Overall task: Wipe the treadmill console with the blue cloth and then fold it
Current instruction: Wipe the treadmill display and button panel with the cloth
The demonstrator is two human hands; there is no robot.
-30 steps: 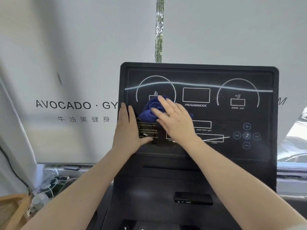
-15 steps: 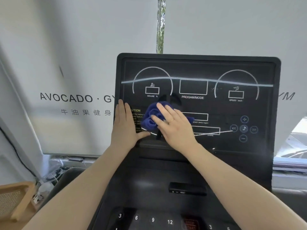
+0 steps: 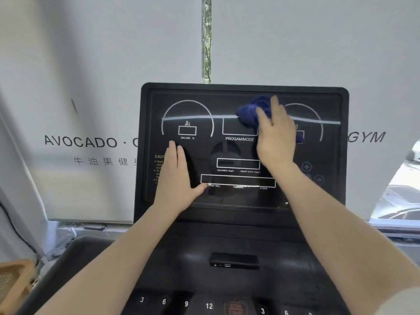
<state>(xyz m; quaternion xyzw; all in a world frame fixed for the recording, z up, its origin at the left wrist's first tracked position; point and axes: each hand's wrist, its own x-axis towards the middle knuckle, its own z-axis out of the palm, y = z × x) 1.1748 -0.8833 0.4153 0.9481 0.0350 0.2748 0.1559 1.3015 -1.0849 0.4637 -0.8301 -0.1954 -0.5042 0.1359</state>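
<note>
Item: console (image 3: 245,201) wipe, cloth (image 3: 252,112) under my right hand (image 3: 276,137), upper panel.

From my remote seat I log: right hand laid flat with straight fingers on the bunched blue cloth, pressing it to the console glass at about 1 o'clock from the panel's middle, over the top right corner of the PROGRAM/MODE window; a bit of cloth also shows at the hand's 3 o'clock edge. Left hand (image 3: 176,176) spread flat on the glass at 8 o'clock of the panel, fingers straight, thumb out toward the long lower window, holding nothing. The two hands are well apart. At 6 o'clock below the panel: a small black box (image 3: 234,260), then a row of number keys (image 3: 186,303). At 9 o'clock behind: white banner (image 3: 91,123) lettered AVOCADO.
</note>
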